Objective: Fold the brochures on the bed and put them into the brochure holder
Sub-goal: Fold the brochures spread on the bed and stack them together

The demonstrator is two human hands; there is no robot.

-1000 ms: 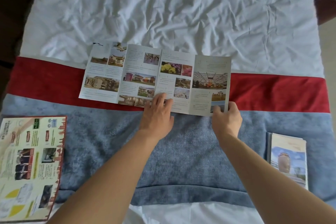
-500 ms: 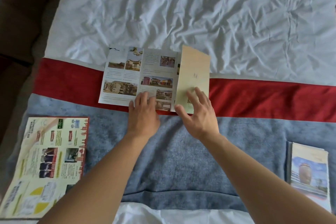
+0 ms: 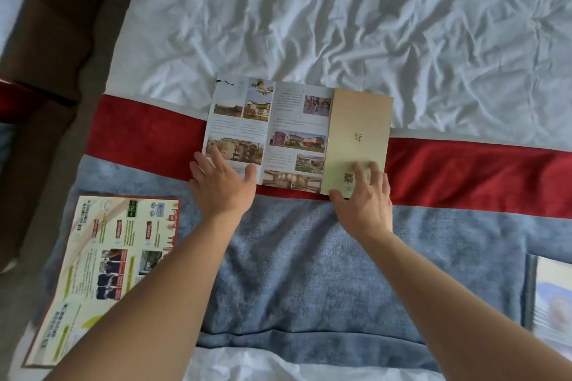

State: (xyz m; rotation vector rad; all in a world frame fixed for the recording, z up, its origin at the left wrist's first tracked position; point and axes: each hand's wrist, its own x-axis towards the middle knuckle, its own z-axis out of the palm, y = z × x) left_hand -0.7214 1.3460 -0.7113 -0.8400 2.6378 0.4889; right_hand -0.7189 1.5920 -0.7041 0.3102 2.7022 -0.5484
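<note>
A photo brochure (image 3: 272,133) lies across the red band of the bed runner, its right side folded over so a plain tan panel (image 3: 359,136) faces up. My left hand (image 3: 221,184) rests flat on the brochure's lower left corner, fingers spread. My right hand (image 3: 363,198) presses on the tan panel's lower edge near a small QR code, thumb at the panel's bottom corner. A large unfolded yellow and red brochure (image 3: 102,269) lies at lower left. At the right edge stands the brochure holder (image 3: 548,297) with a stack of folded brochures, blurred.
The bed has a wrinkled white sheet (image 3: 340,15) beyond the brochure and a blue and red runner (image 3: 309,272) under my arms. Dark brown furniture (image 3: 46,25) and floor lie off the bed's left side.
The brochure's right panels have been folded leftward by my right hand and now lie flat. My left hand has slid left to the lower left corner. The view shifted left.
</note>
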